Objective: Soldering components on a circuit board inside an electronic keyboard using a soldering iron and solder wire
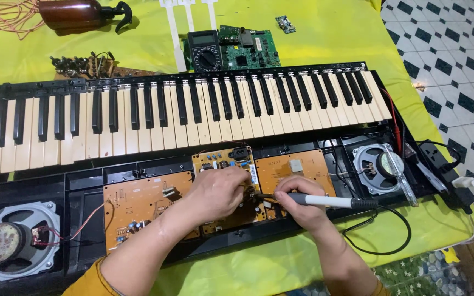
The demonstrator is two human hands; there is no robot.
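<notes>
**Two hands meet over the middle circuit board of an opened keyboard**

A tabletop [325, 38] draped in bright yellow-green cloth fills the view, with black-and-white patterned floor tiles [456, 66] along the right side. An electronic keyboard [182, 109] lies across the cloth, its long axis running left to right, its lower casing opened to show brown circuit boards and a round speaker at each end.

The left hand [215, 194] rests on the middle circuit board [223, 164], fingers curled and pressed to something small at the board's right edge; what it pinches cannot be made out. The right hand [297, 200] is clenched around a soldering iron [325, 201]. The iron lies almost level, its handle pointing right, its tip pointing left to the spot just beside the left hand's fingertips. Both hands are touching or nearly touching there; the right hand lies to the right of that spot, the left hand over it.

The iron's black cord [382, 249] loops over the cloth to the right, toward a power strip [440, 161] near the tabletop's edge. A screwdriver with a clear handle [399, 175] lies on the right speaker [374, 167]. Behind the keys sit a multimeter [205, 52], a green circuit board [248, 46] and a brown spray bottle [80, 13]. Open cloth lies nearest the person, below the casing.
</notes>
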